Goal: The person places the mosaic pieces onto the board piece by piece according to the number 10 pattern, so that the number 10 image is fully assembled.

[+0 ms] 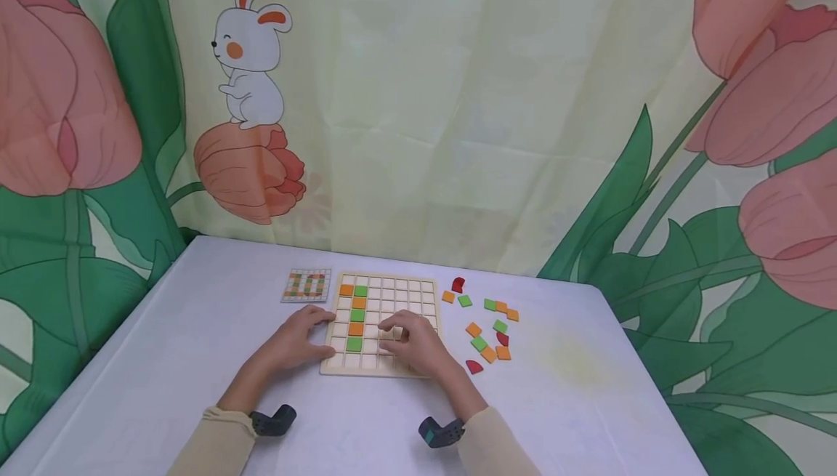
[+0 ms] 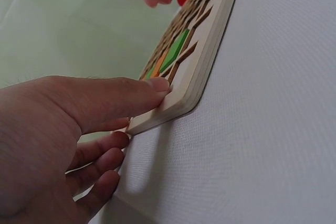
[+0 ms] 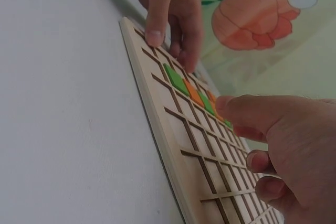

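Observation:
A wooden grid board (image 1: pixel 392 370) lies on the table, with an orange tile (image 1: pixel 346 290) near its top left. Beside that runs a column of alternating green and orange tiles, down to a green tile (image 1: pixel 354 344) near the bottom. My left hand (image 1: pixel 297 341) steadies the board's left edge. Its thumb (image 2: pixel 149 88) presses on the frame near a corner, and the other fingers lie along the side, spread apart. Over the middle of the board hovers my right hand (image 1: pixel 418 345), thumb and fingers parted and loosely bent. Nothing shows between them in the right wrist view.
A small pattern card (image 1: pixel 305 285) lies by the board's upper left corner. To the right are scattered loose orange and green squares, such as a green tile (image 1: pixel 500 325), and red rounded pieces, one red piece (image 1: pixel 474 367) nearest me. A printed curtain (image 1: pixel 458 98) hangs behind the table.

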`<state>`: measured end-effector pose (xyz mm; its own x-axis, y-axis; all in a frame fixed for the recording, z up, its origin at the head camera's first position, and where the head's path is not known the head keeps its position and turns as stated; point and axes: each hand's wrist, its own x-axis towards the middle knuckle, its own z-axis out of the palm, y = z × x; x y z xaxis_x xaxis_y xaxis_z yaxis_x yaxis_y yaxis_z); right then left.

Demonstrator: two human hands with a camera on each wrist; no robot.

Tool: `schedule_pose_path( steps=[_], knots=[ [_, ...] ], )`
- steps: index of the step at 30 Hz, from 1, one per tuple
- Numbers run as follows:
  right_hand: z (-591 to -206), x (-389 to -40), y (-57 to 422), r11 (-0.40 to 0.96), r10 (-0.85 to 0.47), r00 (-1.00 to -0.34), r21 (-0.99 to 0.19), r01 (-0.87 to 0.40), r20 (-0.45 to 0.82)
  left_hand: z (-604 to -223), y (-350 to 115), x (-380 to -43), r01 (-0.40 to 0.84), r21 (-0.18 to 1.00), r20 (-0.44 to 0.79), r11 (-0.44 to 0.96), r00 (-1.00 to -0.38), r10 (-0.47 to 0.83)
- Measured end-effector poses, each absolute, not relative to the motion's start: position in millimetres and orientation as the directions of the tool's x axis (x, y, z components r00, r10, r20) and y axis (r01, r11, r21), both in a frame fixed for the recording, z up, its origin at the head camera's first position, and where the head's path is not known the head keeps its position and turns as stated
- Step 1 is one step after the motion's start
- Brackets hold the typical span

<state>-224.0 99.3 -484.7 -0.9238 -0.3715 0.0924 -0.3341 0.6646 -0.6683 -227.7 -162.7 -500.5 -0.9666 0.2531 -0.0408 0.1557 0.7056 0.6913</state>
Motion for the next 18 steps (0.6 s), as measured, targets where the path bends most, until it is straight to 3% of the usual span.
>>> schedule_pose_path(
  steps=[18],
  knots=[
    [-484.6,-225.7,127.6,0.691,-0.308,-0.947,-0.662,-0.289,0.092,-502.9,-163.0,-228.7,0.161,0.687,-0.032,0.708,-0.967,0.251]
  ],
)
